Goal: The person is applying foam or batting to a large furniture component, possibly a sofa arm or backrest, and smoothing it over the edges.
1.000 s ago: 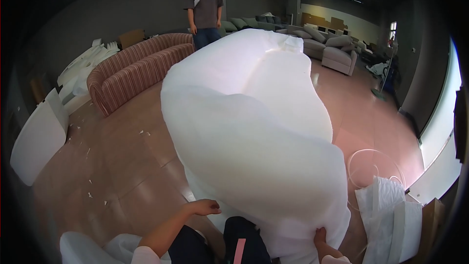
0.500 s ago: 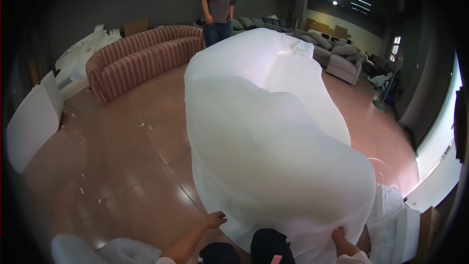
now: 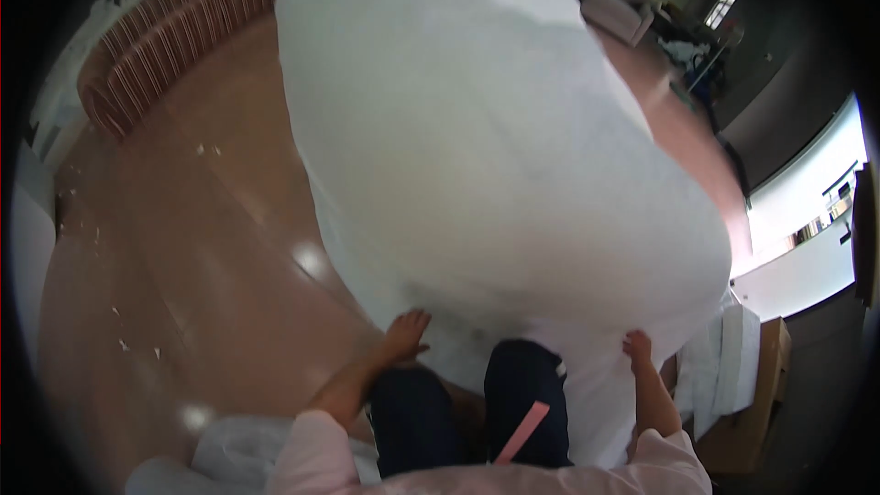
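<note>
A large curved piece of furniture, sofa-like in shape, stands in front of me, wrapped in a thin white fabric cover (image 3: 495,156). The cover's lower edge hangs down around my knees. At its near left edge is my left hand (image 3: 404,335), fingers stretched out and thumb apart; it looks open beside or lightly against the fabric. My right hand (image 3: 637,346) is at the cover's near right side, fingers curled in on the cloth. What lies under the cover is hidden.
A striped curved sofa (image 3: 174,32) stands far left, grey sofas (image 3: 612,14) at the far right. White wrapped packing (image 3: 736,357) and a cardboard box (image 3: 775,357) sit at my right. Translucent white sheeting (image 3: 243,449) lies near left. Scraps dot the tiled floor (image 3: 229,247).
My view has tipped down and closer, so the standing person has left the picture. Both hands remain at the cover's near edge, and the far hollow in its top now looks flatter.
</note>
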